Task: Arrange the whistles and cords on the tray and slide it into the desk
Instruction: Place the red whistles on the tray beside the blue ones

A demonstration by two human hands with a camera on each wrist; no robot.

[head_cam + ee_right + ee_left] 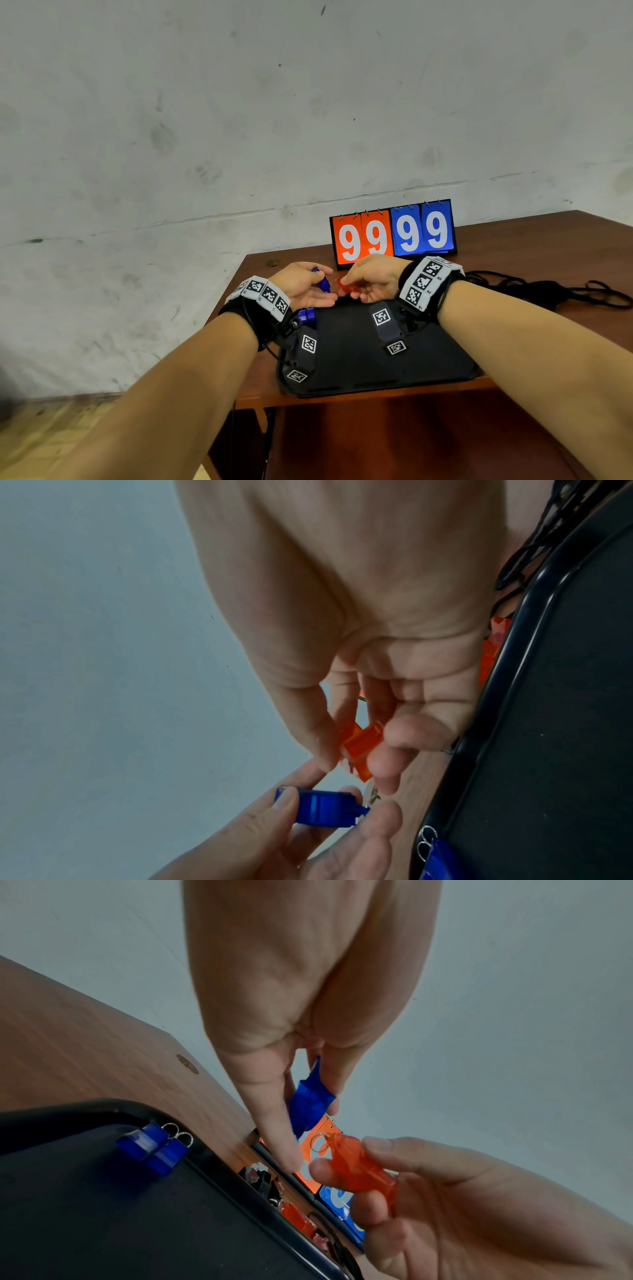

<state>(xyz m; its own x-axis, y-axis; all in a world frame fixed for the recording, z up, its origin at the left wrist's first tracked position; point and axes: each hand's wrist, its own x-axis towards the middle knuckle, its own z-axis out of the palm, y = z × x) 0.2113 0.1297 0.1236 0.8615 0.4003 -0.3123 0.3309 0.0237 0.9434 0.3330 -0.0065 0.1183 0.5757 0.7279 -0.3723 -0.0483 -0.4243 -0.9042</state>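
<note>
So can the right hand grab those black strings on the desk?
Probably not yet. The right hand already pinches an orange whistle, so its grip is taken. The black cords lie bare on the desk just right of that wrist, with nothing covering them.

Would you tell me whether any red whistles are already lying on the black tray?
No, only two blue whistles lie on the tray, in its far left corner.

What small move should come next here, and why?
Probably set the blue whistle down on the tray beside the two blue ones already in its corner. The left hand pinches it above the tray's far edge, while the right hand holds a red whistle.
</note>
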